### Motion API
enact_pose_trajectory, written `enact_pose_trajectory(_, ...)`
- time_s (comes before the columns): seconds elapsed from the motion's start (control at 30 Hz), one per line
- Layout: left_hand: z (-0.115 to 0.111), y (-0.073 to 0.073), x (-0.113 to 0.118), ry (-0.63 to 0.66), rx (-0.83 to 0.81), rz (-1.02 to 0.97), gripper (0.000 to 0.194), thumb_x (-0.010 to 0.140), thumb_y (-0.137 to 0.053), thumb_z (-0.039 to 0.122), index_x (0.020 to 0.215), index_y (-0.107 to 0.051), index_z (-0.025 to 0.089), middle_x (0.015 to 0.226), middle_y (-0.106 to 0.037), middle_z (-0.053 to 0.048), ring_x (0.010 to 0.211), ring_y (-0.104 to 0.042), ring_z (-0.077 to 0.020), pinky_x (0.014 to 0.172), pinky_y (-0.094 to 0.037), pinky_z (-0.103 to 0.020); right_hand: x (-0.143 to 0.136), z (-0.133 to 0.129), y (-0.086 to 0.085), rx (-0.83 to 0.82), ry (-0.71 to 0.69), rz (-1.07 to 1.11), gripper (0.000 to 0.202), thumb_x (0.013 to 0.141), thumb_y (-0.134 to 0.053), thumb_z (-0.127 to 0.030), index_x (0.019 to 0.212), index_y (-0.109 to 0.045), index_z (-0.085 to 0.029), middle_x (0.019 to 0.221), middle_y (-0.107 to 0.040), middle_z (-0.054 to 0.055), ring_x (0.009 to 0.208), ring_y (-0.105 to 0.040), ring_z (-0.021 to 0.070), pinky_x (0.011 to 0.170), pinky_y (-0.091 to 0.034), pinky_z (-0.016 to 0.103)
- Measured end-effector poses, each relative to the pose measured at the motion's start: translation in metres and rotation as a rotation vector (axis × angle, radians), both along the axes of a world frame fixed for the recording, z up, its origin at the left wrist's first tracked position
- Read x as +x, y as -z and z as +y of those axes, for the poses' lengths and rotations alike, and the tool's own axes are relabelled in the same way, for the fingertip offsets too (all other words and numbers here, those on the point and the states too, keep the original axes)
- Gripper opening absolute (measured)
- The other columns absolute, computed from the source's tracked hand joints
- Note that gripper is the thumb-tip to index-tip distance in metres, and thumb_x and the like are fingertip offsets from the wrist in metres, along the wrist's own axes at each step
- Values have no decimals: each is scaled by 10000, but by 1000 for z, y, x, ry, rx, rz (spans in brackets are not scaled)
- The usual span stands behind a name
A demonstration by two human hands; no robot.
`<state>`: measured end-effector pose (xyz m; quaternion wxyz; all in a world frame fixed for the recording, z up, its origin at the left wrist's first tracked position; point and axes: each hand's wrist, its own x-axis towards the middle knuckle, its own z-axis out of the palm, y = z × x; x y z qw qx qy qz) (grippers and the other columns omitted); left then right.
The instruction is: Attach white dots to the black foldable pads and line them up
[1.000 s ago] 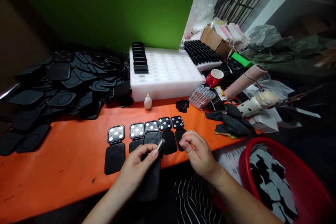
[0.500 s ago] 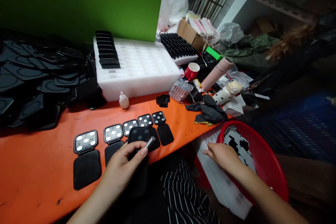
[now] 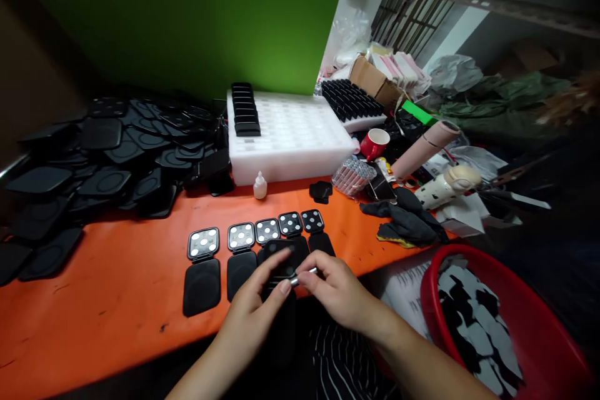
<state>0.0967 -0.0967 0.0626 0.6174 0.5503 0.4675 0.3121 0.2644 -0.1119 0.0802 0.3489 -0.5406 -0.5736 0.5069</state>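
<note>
My left hand [image 3: 250, 309] is closed around a black hinged folding pad [image 3: 280, 249], held over the table's front edge. A short silver metal rod [image 3: 294, 282] lies crosswise at that pad, between both hands. With thumb and fingers, my right hand [image 3: 344, 294] pinches the rod's right end. How the rod sits against the pad is partly hidden by fingers. Just beyond my hands, several opened black pads, such as the leftmost one [image 3: 201, 287], lie in a row; their upper halves carry pale round dots.
An orange table [image 3: 117, 300] bears a heap of black pads [image 3: 126, 156] at left. Behind stand a white foam tray [image 3: 290, 165] and a small dropper bottle [image 3: 259, 186]. A bundle of silver rods [image 3: 352, 176], a red mug [image 3: 375, 145] and dark gloves [image 3: 405, 222] lie right. A red basin [image 3: 443, 306] stands below.
My right hand has come from beside the red basin to my left hand and now grips the silver rod. The camera view has turned left.
</note>
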Motion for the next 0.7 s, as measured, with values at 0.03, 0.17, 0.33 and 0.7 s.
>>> enact_pose_trajectory(0.03, 0, 2, -1, -52, -83, -113, 558, 781, -574, 362, 1295, -369, 291, 1176, -559, -43, 1085, -510, -206, 916, -399, -315, 0, 1, 3, -117, 48, 165, 156, 831, -521, -328, 817, -531, -173, 665, -567, -12, 581, -518, 92, 547, -405, 211)
enact_pose_trajectory(0.17, 6, 8, -1, -164, -346, -374, 875, 758, -626, 324, 1386, -19, 273, 1114, -599, -73, 913, -606, -179, 828, -459, -318, -1, 5, 10, -376, 225, 727, 191, 800, -563, -354, 806, -492, -177, 602, -495, -35, 468, -411, 55, 450, -337, 173)
enact_pose_trajectory(0.33, 8, 12, 1, -85, -333, -316, 389, 767, -604, 330, 1097, -524, 141, 1039, -632, -102, 936, -595, -221, 862, -444, -337, -9, 8, 10, -281, 137, 559, 254, 791, -580, -294, 1017, -572, -178, 800, -585, 20, 670, -538, 99, 668, -445, 252)
enact_pose_trajectory(0.7, -4, 8, 5, 87, 378, 320, 526, 887, -362, 221, 1373, -190, 325, 1334, -420, -34, 1200, -399, -198, 992, -332, -363, -17, 14, 2, 298, 45, -528, 143, 874, -400, -194, 891, -542, -188, 866, -603, 64, 845, -540, 199, 758, -410, 341)
